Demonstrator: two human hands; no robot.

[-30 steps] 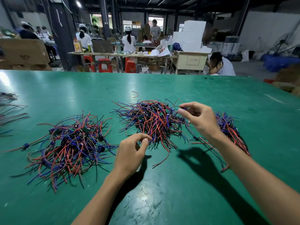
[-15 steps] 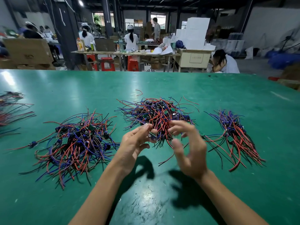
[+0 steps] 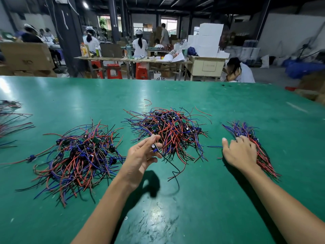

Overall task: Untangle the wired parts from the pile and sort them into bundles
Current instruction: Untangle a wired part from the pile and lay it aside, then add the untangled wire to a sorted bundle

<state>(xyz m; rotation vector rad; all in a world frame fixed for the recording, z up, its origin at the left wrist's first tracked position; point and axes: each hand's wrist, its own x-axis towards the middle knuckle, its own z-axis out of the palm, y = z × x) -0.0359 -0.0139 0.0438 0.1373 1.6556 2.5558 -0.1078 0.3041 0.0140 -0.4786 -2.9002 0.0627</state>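
Note:
A tangled pile (image 3: 168, 131) of red, blue and black wired parts lies in the middle of the green table (image 3: 193, 208). A second loose pile (image 3: 77, 155) spreads at the left. A tidier bundle (image 3: 246, 131) with its wires lined up lies at the right. My left hand (image 3: 140, 155) is raised just in front of the middle pile, its fingers pinching one wired part (image 3: 155, 149) whose black wire trails down onto the table. My right hand (image 3: 241, 152) lies flat on the near half of the right bundle, fingers spread.
More wired parts (image 3: 10, 118) lie at the table's far left edge. One stray red wire (image 3: 148, 102) sits behind the middle pile. Beyond the far table edge, people work at benches with red stools (image 3: 114, 71) and stacked white boxes (image 3: 207, 39).
My right hand has moved from the middle pile to the right and come down on the right bundle. My left hand has lifted one wired part out of the middle pile.

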